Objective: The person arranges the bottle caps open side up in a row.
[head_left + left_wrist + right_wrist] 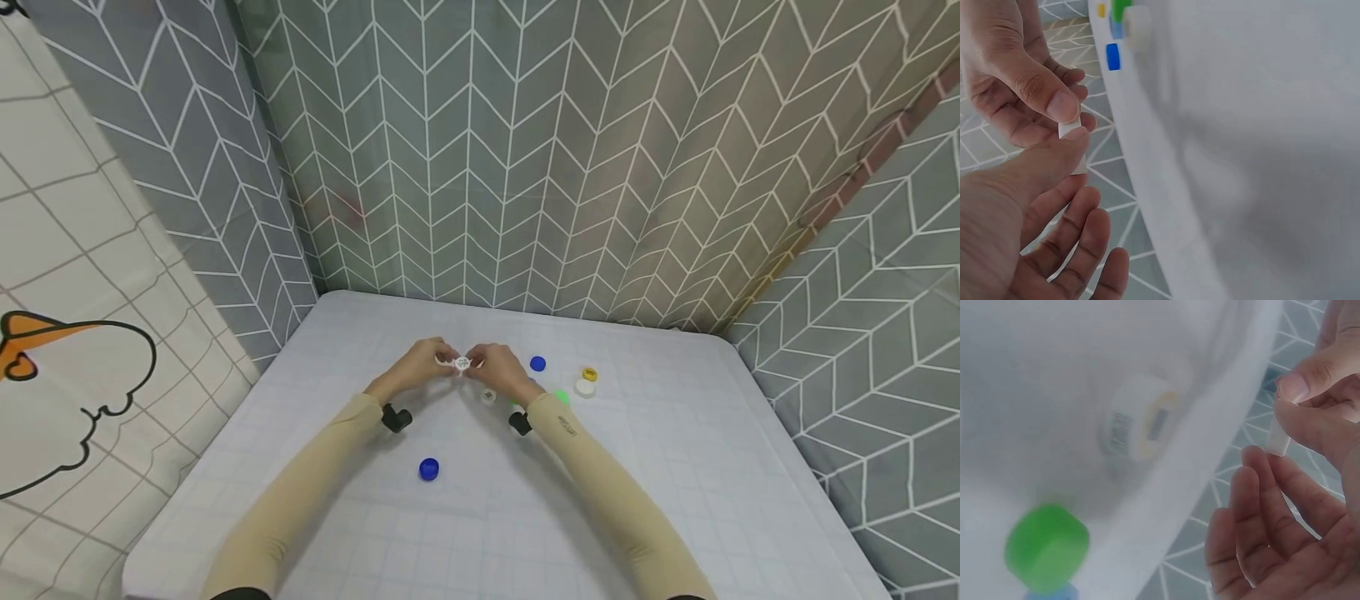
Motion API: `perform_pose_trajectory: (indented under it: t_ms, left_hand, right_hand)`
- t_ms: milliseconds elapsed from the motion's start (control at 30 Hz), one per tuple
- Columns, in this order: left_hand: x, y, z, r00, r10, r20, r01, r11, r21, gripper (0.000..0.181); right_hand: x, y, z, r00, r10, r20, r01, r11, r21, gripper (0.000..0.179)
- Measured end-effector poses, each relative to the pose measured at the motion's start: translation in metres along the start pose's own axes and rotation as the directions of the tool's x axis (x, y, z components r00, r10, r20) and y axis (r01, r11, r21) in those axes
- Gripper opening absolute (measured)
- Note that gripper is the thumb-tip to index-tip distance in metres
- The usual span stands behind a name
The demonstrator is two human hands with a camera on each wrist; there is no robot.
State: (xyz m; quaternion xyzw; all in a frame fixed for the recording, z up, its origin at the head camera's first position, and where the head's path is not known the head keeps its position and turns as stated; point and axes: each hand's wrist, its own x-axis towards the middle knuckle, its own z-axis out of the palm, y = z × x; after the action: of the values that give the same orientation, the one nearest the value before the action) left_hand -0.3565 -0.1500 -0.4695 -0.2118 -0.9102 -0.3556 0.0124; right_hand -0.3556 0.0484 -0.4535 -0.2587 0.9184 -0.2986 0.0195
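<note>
My left hand and right hand meet above the far middle of the table. Between their thumbs and fingers they both pinch a small white round cap, its printed face showing in the head view. From the left wrist the cap appears nearly edge-on, partly hidden by the thumbs. In the right wrist view the other fingers of my right hand spread loosely below the cap. A small white printed container stands on the table just below the right hand.
On the white table, one blue cap lies nearer me. Right of my hands are another blue cap, a yellow cap, a white disc and a green cap beside my sleeve. Patterned curtains stand behind the table.
</note>
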Motion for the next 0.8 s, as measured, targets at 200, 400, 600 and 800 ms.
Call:
perform_pose_trajectory:
  t_ms: [200,400,600,800]
  left_hand:
    - [-0.004,0.017,-0.011,0.999,0.027,-0.032,-0.028,0.999,-0.019,0.028]
    - [-0.011,0.037,-0.022,0.996,0.066,-0.052,-0.068,0.996,-0.049,0.029]
    - [-0.019,0.053,-0.029,0.986,0.130,-0.100,-0.134,0.990,-0.040,0.029]
    - [-0.029,0.070,-0.035,0.977,0.167,-0.130,-0.173,0.984,-0.033,0.031]
  right_hand:
    - [-0.007,-0.005,-0.014,0.998,-0.045,-0.053,0.047,0.998,0.031,0.026]
    - [-0.020,-0.016,-0.031,0.992,-0.068,-0.110,0.077,0.994,0.072,0.023]
    - [-0.033,-0.027,-0.044,0.985,-0.087,-0.150,0.101,0.991,0.088,0.025]
    - [-0.051,-0.040,-0.058,0.973,-0.126,-0.196,0.147,0.984,0.097,0.025]
